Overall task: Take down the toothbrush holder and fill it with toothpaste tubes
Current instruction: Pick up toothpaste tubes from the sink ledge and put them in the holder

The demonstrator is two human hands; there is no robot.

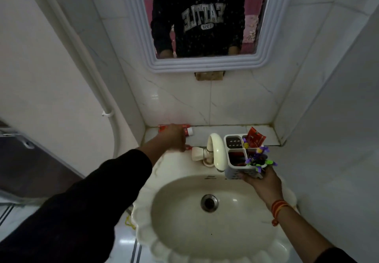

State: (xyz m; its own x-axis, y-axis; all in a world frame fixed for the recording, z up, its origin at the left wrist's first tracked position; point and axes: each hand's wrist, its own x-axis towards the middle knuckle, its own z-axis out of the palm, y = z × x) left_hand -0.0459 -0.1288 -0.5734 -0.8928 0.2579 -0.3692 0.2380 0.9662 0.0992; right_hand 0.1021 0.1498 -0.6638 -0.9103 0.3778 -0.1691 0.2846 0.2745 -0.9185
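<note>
L hand (174,137) reaches over the red tube (185,130) lying lengthwise along the back ledge, fingers curled down on it, grip unclear, while R hand (259,180) clasps the holder (235,156) by the tap, well right of it.

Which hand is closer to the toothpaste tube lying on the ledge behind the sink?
Left. The left hand is over the toothpaste tube, seemingly touching it. The right hand is across the sink, holding the toothbrush holder.

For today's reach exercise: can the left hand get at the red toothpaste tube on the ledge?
Probably yes: the left hand is already over the tube, with nothing between them.
</note>
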